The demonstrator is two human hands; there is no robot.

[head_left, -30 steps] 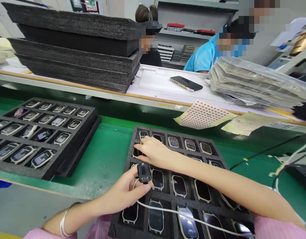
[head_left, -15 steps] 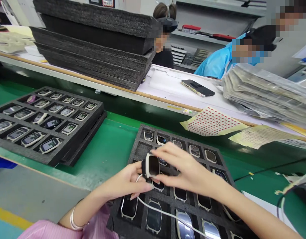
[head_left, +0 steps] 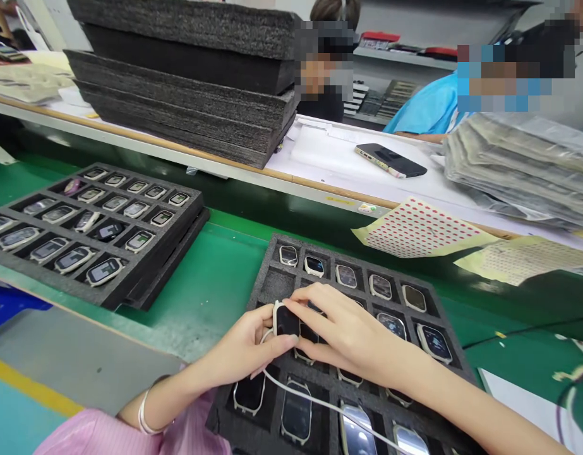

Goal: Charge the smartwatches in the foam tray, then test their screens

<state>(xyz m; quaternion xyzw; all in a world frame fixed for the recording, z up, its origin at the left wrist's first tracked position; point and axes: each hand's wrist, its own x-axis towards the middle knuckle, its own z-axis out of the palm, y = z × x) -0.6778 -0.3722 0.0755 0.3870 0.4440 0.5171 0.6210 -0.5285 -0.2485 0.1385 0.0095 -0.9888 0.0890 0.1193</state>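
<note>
Evidently, the grip favours the edges: the left hand point(head_left: 251, 344) pinches a strapless smartwatch point(head_left: 286, 322) from its left side, thumb along the lower rim and fingers curled around the case, while the right hand point(head_left: 341, 322) arches in with its fingertips on the upper edge and its thumb low on the right. Held so, near the centre of the frame, the watch is steadied from both sides and most of its screen stays uncovered. It is just above a foam tray point(head_left: 270, 262) in the lower middle and right, whose compartments presumably keep the watches from rubbing together. A white cable point(head_left: 314, 399) loops by the left fingers and trails across the tray to the bottom of the frame, probably slack enough to let the hands work; what its end meets is hidden behind the watch. At left, a second foam tray point(head_left: 144, 265) bears more watches, many with lit displays, likely set apart to keep the two groups distinct.

As for looks, the held watch has a pale, off-white case with rounded corners around a glossy screen, black and apparently unlit.
</note>
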